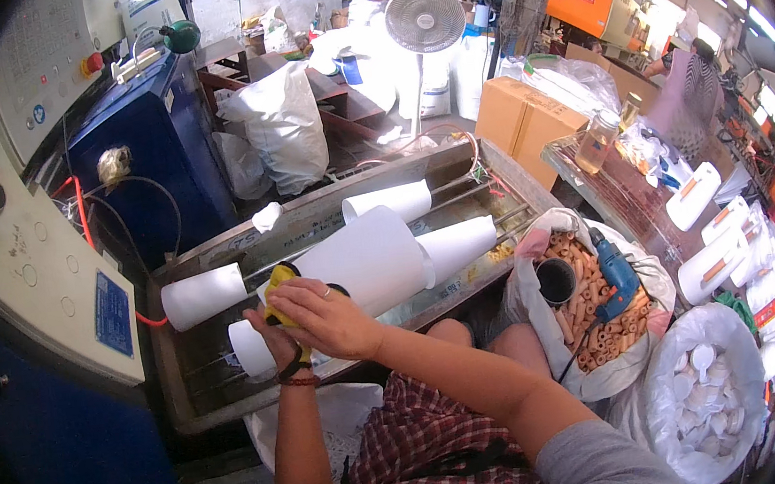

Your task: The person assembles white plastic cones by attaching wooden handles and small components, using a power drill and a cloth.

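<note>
Both hands come together at the left end of a large white tapered plastic tube (366, 258). Between them is a small yellow-and-black object (280, 282) whose kind I cannot make out. My right hand (331, 319) is closed over it from above, fingers bent. Below, my left hand (283, 347) closes around its lower side, partly hidden by the right. Around the large tube lie shorter white cups: one left (204, 297), one nearer me (249, 347), one behind (391, 202) and one right (456, 249). They lie sideways, along metal rods (509, 215).
A long trough (517, 172) surrounds the rods. At right stand a sack of tan tubular pieces (576, 312) with a blue drill (614, 275) on top, and a bag of white parts (701, 398). A machine panel (41, 269) borders the left; a fan (425, 19) stands behind.
</note>
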{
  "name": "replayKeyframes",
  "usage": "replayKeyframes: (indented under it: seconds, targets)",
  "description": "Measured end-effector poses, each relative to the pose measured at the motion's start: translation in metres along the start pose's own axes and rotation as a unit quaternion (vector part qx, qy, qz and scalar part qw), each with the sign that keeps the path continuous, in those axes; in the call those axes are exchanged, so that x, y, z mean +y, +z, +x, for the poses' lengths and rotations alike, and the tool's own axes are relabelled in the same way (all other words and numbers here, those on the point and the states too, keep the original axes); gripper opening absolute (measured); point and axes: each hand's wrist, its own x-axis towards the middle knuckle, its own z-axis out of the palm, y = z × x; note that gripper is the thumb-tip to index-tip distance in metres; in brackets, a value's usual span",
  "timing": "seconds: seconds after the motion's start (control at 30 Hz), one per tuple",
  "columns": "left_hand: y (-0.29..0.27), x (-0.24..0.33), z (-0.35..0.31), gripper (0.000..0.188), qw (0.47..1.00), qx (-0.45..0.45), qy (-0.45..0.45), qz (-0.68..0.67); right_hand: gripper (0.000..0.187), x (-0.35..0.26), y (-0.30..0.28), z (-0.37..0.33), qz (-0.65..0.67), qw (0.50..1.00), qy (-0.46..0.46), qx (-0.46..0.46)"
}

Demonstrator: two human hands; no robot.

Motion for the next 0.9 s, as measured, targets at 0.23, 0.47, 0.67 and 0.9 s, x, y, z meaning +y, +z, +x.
replayKeyframes:
  seconds: [0.23,0.47,0.67,0.9]
  targets:
    - [0.048,0.002,-0.03,0.088,0.978,0.143,0.044,0.143,0.058,0.031,-0.035,-0.03,-0.181,0.977,0.077,-0.081]
    - [0.048,0.015,-0.045,0.088,0.892,-0.04,0.161,0.421,0.051,0.042,-0.047,0.005,-0.15,0.975,0.115,-0.116]
    - [0.049,0.009,-0.057,0.083,0.847,-0.032,0.238,0.473,0.038,0.035,-0.033,0.037,0.076,0.961,0.045,-0.261]
    - [0.042,0.02,-0.052,0.085,0.897,0.044,0.181,0.402,0.021,0.112,-0.07,-0.026,-0.196,0.955,0.073,-0.21]
